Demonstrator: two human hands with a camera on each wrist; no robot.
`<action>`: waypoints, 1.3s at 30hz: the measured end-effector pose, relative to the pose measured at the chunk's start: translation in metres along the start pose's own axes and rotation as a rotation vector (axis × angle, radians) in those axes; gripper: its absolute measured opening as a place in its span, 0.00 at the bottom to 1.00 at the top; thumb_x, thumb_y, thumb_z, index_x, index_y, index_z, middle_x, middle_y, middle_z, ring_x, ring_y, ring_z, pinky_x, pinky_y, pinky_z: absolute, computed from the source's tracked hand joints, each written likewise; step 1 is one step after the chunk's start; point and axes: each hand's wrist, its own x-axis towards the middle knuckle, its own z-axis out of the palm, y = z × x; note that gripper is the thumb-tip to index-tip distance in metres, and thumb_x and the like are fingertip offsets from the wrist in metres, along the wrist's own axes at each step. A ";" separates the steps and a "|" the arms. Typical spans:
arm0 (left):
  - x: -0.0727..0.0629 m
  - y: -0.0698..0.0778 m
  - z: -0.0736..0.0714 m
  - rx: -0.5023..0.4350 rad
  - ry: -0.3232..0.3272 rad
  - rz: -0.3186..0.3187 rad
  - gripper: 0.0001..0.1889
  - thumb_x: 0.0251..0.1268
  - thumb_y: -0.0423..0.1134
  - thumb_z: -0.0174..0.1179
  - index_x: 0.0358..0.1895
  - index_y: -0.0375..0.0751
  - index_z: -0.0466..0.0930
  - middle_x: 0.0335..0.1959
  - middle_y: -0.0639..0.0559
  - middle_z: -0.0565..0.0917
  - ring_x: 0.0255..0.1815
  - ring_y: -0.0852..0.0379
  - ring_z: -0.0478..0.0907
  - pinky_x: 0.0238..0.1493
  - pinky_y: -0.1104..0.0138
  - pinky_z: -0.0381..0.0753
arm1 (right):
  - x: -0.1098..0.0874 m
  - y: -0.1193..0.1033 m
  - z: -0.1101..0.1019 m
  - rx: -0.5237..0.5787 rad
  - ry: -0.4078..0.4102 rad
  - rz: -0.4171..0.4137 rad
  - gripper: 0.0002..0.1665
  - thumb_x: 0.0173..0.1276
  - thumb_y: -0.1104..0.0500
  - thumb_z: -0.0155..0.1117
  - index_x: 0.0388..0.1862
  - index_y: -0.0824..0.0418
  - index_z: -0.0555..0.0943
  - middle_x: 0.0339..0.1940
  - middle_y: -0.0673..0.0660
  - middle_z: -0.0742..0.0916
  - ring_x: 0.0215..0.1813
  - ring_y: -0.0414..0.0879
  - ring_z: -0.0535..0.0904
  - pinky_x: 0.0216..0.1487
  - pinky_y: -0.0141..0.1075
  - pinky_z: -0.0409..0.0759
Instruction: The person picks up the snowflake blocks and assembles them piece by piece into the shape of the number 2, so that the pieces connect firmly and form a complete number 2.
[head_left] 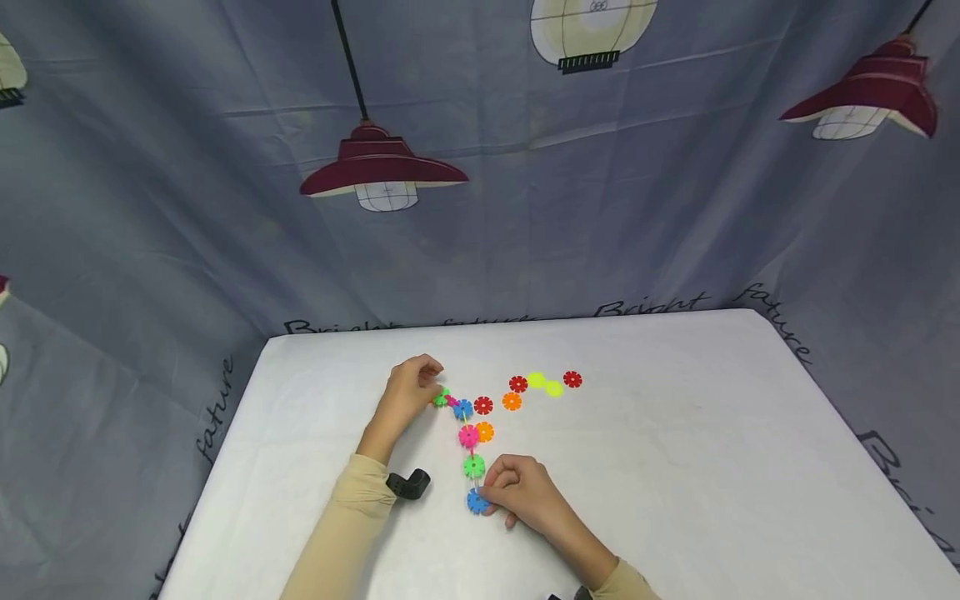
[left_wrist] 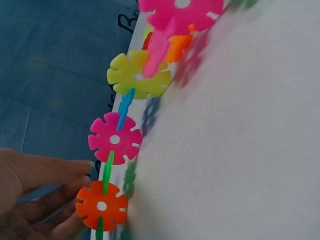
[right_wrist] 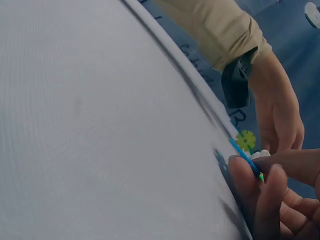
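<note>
A chain of notched plastic flower discs, linked by slotting into each other, runs between the hands over the white table. My left hand point(head_left: 408, 390) is at its far end, fingers curled about an orange disc point(left_wrist: 102, 206) next to a green disc point(head_left: 441, 397). Further along are a blue disc point(head_left: 462, 409), a pink disc point(head_left: 468, 436) and another green disc point(head_left: 474, 466). At the near end my right hand point(head_left: 521, 492) pinches a blue disc point(head_left: 477, 501) between thumb and fingers. The right wrist view shows this blue disc point(right_wrist: 245, 157) edge-on, partly hidden by the fingertips.
Loose discs lie right of the chain: a red disc point(head_left: 483, 405), an orange disc point(head_left: 512, 402), yellow discs point(head_left: 536, 380) and another red disc point(head_left: 572, 379). An orange disc point(head_left: 485, 432) lies against the chain's pink one. A patterned curtain point(head_left: 480, 250) hangs behind the white table point(head_left: 712, 458).
</note>
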 end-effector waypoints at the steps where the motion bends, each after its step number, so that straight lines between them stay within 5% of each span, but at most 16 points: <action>1: -0.004 -0.001 -0.001 -0.008 0.027 0.017 0.13 0.61 0.27 0.71 0.49 0.35 0.85 0.48 0.42 0.87 0.51 0.46 0.84 0.55 0.54 0.86 | 0.001 0.000 0.001 -0.019 0.003 -0.007 0.12 0.65 0.58 0.75 0.35 0.64 0.82 0.23 0.56 0.90 0.18 0.40 0.83 0.18 0.29 0.78; 5: -0.029 -0.001 -0.004 -0.057 0.110 0.063 0.13 0.63 0.30 0.71 0.50 0.34 0.85 0.47 0.44 0.86 0.51 0.47 0.84 0.53 0.57 0.87 | 0.005 -0.002 0.003 0.006 0.003 -0.002 0.12 0.65 0.58 0.76 0.36 0.66 0.82 0.24 0.58 0.91 0.19 0.40 0.83 0.22 0.32 0.83; 7: -0.045 -0.001 -0.005 -0.109 0.088 0.045 0.11 0.65 0.33 0.71 0.48 0.35 0.85 0.42 0.47 0.87 0.44 0.50 0.85 0.46 0.62 0.88 | 0.008 -0.003 0.003 0.031 0.001 0.001 0.13 0.65 0.59 0.76 0.37 0.67 0.82 0.25 0.59 0.91 0.23 0.41 0.86 0.26 0.33 0.86; 9: -0.062 -0.002 -0.005 -0.173 -0.007 0.000 0.09 0.67 0.36 0.70 0.45 0.37 0.84 0.36 0.49 0.88 0.36 0.54 0.85 0.37 0.66 0.87 | 0.013 -0.003 0.002 0.039 0.000 0.001 0.13 0.66 0.60 0.76 0.38 0.68 0.82 0.26 0.59 0.91 0.26 0.42 0.87 0.27 0.34 0.87; 14: -0.093 -0.008 0.004 -0.372 -0.395 -0.146 0.12 0.70 0.41 0.68 0.42 0.34 0.83 0.30 0.41 0.90 0.26 0.57 0.87 0.31 0.67 0.88 | 0.024 -0.003 0.000 0.021 -0.020 -0.037 0.12 0.68 0.61 0.74 0.39 0.69 0.82 0.28 0.62 0.91 0.28 0.47 0.90 0.25 0.34 0.86; 17: -0.100 -0.011 0.010 -0.494 -0.505 -0.222 0.13 0.70 0.39 0.68 0.44 0.29 0.82 0.32 0.37 0.90 0.27 0.57 0.89 0.33 0.64 0.90 | 0.030 -0.002 -0.001 0.017 -0.046 -0.052 0.12 0.69 0.62 0.72 0.41 0.70 0.82 0.29 0.62 0.92 0.29 0.48 0.91 0.25 0.34 0.86; 23: -0.102 -0.012 0.018 -0.584 -0.527 -0.292 0.12 0.68 0.35 0.69 0.45 0.27 0.82 0.31 0.38 0.91 0.27 0.59 0.89 0.34 0.65 0.90 | 0.036 0.002 -0.009 0.017 -0.072 -0.026 0.13 0.70 0.60 0.72 0.43 0.70 0.82 0.31 0.60 0.92 0.30 0.45 0.91 0.30 0.37 0.88; 31: -0.103 -0.011 0.024 -0.622 -0.543 -0.329 0.12 0.64 0.34 0.71 0.43 0.27 0.83 0.30 0.39 0.91 0.26 0.59 0.89 0.32 0.66 0.89 | 0.056 -0.004 -0.026 -0.255 0.159 -0.113 0.16 0.61 0.63 0.79 0.45 0.64 0.84 0.28 0.54 0.83 0.18 0.40 0.81 0.22 0.31 0.82; 35: -0.102 -0.009 0.025 -0.627 -0.535 -0.309 0.11 0.64 0.33 0.71 0.40 0.27 0.82 0.29 0.38 0.91 0.25 0.60 0.89 0.32 0.65 0.89 | 0.061 -0.010 -0.027 -0.359 0.153 -0.128 0.15 0.58 0.63 0.81 0.43 0.61 0.85 0.30 0.53 0.80 0.16 0.39 0.77 0.21 0.30 0.78; 39: -0.101 -0.009 0.024 -0.627 -0.525 -0.309 0.09 0.65 0.32 0.69 0.39 0.27 0.83 0.29 0.37 0.91 0.24 0.60 0.89 0.31 0.65 0.89 | 0.060 -0.011 -0.030 -0.302 0.097 -0.116 0.13 0.57 0.64 0.81 0.37 0.61 0.83 0.26 0.52 0.82 0.16 0.41 0.78 0.22 0.31 0.79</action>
